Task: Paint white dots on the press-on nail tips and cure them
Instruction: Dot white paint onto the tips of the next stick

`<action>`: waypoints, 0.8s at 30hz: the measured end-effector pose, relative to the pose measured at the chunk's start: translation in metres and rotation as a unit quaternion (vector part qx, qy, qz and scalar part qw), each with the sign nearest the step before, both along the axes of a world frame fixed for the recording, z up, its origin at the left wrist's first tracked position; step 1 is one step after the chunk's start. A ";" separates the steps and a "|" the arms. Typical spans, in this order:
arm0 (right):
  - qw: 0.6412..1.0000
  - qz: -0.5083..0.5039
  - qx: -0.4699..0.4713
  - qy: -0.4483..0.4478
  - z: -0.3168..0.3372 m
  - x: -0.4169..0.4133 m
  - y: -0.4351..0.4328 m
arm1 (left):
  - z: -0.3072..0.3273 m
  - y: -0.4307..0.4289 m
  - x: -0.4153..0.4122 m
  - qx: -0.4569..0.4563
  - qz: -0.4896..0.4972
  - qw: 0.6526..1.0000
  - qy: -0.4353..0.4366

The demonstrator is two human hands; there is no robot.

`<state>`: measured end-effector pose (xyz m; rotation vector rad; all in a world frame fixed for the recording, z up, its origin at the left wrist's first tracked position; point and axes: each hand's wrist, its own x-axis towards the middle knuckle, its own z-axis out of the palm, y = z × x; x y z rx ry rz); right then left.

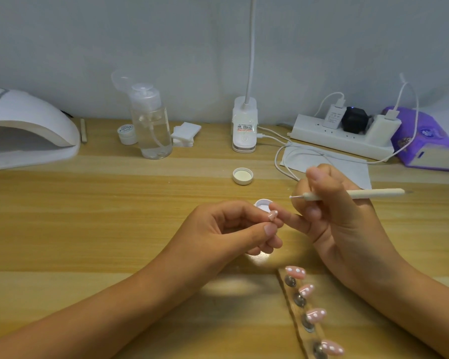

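My left hand (233,229) pinches a small pink nail tip (350,215) between thumb and fingertips at the table's middle; one white dot shows on the tip. My right hand (332,216) grips a cream dotting pen (368,193), whose white-loaded point aims left, a little above and right of the tip. The right little finger touches my left fingertips. Just behind the held tip sits a small open pot of white gel (262,204). Several pink tips with white dots (314,313) stand on metal studs along a holder strip (300,330) at the front right.
A white curing lamp (24,130) stands at the far left. Along the back are a pump bottle (151,125), a small jar (127,134), cotton pads (186,133), a desk lamp base (244,125), a power strip (342,136) and a purple tissue pack (430,141). A loose white lid (242,175) lies mid-table.
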<state>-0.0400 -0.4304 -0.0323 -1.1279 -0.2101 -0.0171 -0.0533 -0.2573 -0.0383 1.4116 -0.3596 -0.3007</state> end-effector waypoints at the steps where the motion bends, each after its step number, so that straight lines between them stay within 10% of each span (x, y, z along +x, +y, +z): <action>1: 1.000 -0.002 -0.001 0.002 0.000 0.001 0.000 | 0.001 0.000 0.000 0.001 0.000 1.000 -0.001; 24: 0.996 0.020 -0.059 -0.057 -0.002 -0.007 -0.001 | 0.002 0.000 -0.002 0.011 0.006 1.000 -0.008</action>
